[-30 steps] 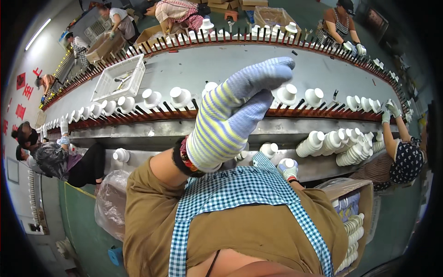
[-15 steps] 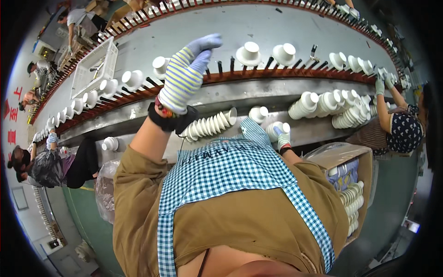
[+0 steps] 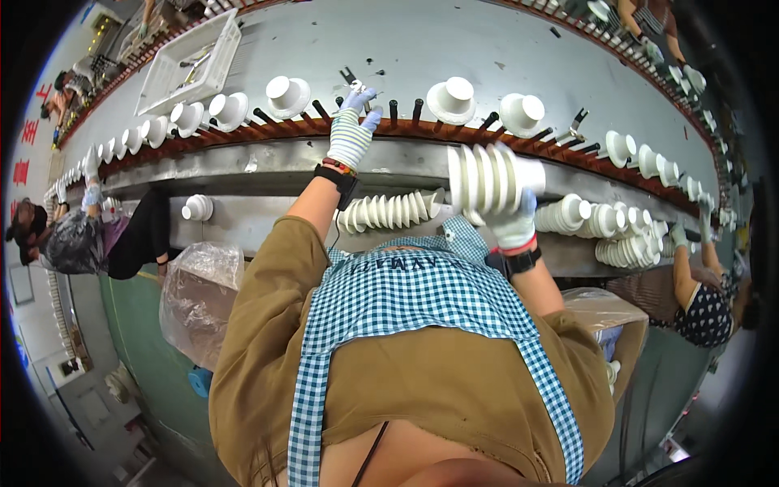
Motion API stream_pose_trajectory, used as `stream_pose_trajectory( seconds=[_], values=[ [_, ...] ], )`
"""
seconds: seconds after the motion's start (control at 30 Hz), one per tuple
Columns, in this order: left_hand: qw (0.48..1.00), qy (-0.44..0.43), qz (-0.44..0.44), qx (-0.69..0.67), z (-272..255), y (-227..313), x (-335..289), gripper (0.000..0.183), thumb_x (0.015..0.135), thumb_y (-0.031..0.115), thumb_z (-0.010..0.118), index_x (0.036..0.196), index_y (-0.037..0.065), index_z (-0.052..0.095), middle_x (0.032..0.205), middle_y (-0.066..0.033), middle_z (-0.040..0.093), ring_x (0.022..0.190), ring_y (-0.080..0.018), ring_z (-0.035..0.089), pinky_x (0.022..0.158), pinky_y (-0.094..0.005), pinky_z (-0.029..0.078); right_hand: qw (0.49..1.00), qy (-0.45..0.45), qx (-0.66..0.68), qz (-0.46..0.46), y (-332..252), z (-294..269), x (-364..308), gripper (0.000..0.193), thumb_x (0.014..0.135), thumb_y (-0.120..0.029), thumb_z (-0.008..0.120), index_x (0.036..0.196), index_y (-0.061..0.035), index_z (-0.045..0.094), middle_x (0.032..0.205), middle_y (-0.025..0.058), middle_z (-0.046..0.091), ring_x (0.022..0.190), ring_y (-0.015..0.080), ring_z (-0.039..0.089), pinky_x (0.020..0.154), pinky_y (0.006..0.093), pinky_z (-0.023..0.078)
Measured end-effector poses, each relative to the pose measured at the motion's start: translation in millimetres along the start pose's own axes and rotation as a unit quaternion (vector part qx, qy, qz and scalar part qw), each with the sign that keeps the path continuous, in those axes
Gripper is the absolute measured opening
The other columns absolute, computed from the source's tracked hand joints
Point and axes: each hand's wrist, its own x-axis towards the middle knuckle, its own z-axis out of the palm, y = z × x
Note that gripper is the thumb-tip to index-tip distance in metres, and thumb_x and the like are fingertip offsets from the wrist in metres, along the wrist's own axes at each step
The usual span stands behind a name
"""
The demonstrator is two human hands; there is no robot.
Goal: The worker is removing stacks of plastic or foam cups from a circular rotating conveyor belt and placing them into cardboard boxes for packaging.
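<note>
My right hand [image 3: 513, 221], in a pale glove, grips a stack of white flanged cups [image 3: 487, 178] tilted sideways above the metal ledge; the stack is blurred. My left hand [image 3: 350, 138], in a striped glove, reaches to the conveyor's far side. Its thumb and fingers close around a forked metal clip [image 3: 350, 77], whose lower part they partly hide. Left of it a white cup [image 3: 287, 97] sits brim down on the pegs, and to the right stands another white cup [image 3: 451, 100]. A second nested stack of cups [image 3: 391, 213] lies on the ledge between my arms.
Black pegs [image 3: 418, 109] line the brown conveyor [image 3: 389, 127]. More cup stacks [image 3: 600, 217] rest on the ledge at right. A white tray [image 3: 150, 101] with metal pieces stands at far left. Co-workers sit at both sides. A plastic-lined box [image 3: 600, 308] is beside my right arm.
My right hand has come up from the ledge with a stack of cups. My left hand has dropped lower and now closes on a metal clip. The view has shifted.
</note>
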Motion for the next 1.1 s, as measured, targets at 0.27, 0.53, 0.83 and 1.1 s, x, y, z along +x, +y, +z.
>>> stream_pose_trajectory(
  seconds=[0.27, 0.53, 0.83, 1.1],
  values=[
    [0.903, -0.003, -0.129, -0.409, -60, -54, -7, 0.035, 0.095, 0.014, 0.07, 0.127, 0.001, 0.064, 0.11, -0.0021, 0.066, 0.097, -0.0089, 0.057, 0.089, -0.0241, 0.047, 0.945, -0.05, -0.271, 0.177, 31, 105, 263, 0.071, 0.084, -0.053, 0.074, 0.139, -0.0132, 0.052, 0.134, 0.01, 0.06, 0.121, 0.0304, 0.06, 0.094, 0.061, 0.051],
    [0.9, -0.027, -0.168, -0.402, -116, -84, 9, 0.033, 0.097, 0.019, 0.064, 0.121, -0.003, 0.068, 0.115, -0.0085, 0.072, 0.102, -0.0111, 0.064, 0.093, -0.0273, 0.049, 0.878, -0.102, -0.197, 0.425, 111, 114, 358, 0.069, 0.089, -0.056, 0.065, 0.147, -0.0247, 0.047, 0.147, 0.0038, 0.051, 0.132, 0.0294, 0.051, 0.096, 0.0754, 0.038],
    [0.843, 0.088, -0.235, -0.476, -141, -119, 25, 0.03, 0.096, 0.018, 0.065, 0.118, -0.002, 0.068, 0.102, -0.0019, 0.072, 0.092, -0.0099, 0.062, 0.086, -0.0263, 0.05, 0.817, -0.16, -0.49, 0.257, 175, 186, 350, 0.067, 0.083, -0.04, 0.079, 0.136, -0.011, 0.051, 0.121, 0.0065, 0.063, 0.112, 0.0211, 0.064, 0.093, 0.0446, 0.056],
    [0.609, 0.242, -0.158, -0.739, -151, -143, 10, 0.049, 0.101, 0.039, 0.056, 0.128, -0.001, 0.057, 0.127, -0.0103, 0.06, 0.12, -0.0185, 0.055, 0.11, -0.0367, 0.041, 0.775, -0.201, -0.584, 0.133, 243, 188, 360, 0.075, 0.075, -0.032, 0.088, 0.137, -0.0073, 0.052, 0.125, 0.0091, 0.063, 0.11, 0.0217, 0.062, 0.085, 0.0376, 0.057]
  ],
)
